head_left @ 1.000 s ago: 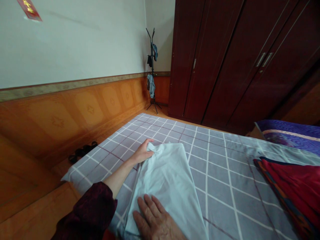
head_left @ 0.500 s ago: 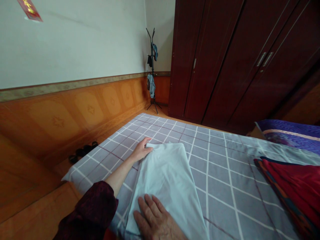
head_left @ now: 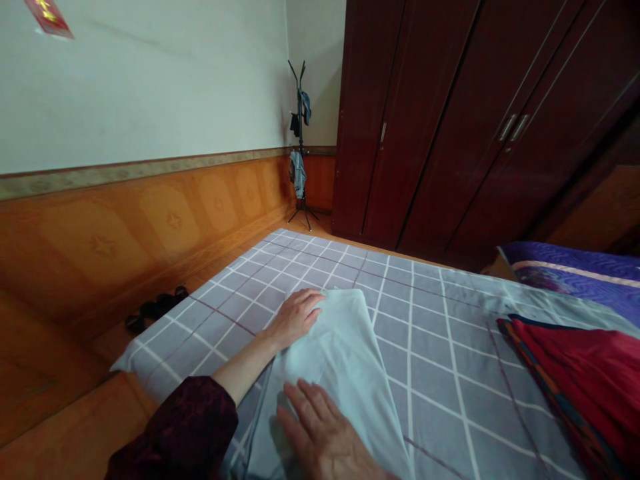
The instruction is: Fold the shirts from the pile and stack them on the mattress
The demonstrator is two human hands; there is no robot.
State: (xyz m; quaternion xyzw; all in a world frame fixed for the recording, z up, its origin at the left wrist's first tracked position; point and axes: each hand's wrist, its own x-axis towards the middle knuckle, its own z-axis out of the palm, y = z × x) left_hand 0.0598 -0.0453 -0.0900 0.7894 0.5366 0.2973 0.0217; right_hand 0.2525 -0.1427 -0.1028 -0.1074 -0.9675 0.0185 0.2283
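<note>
A pale blue-white cloth (head_left: 345, 353), folded into a long flat shape, lies on the checked grey bedspread (head_left: 435, 360). My left hand (head_left: 296, 319) rests on the far left corner of the cloth, palm down with fingers stretched out, and holds nothing. Nearer to me, my right hand (head_left: 325, 433) is over the near part of the cloth with its fingers spread, casting a shadow to its left. Whether the right palm touches the cloth cannot be made out.
Folded red cloth (head_left: 580, 360) lies on the bed's right side, with a purple quilt (head_left: 575, 270) beyond. A dark red wardrobe (head_left: 425, 133) and a coat rack (head_left: 301, 140) stand behind. Dark shoes (head_left: 157, 307) are on the floor at the left.
My left hand has moved from the cloth's left edge inward onto its far corner, its fingers no longer pinching the edge. My right hand has shifted slightly and appears lifted a little.
</note>
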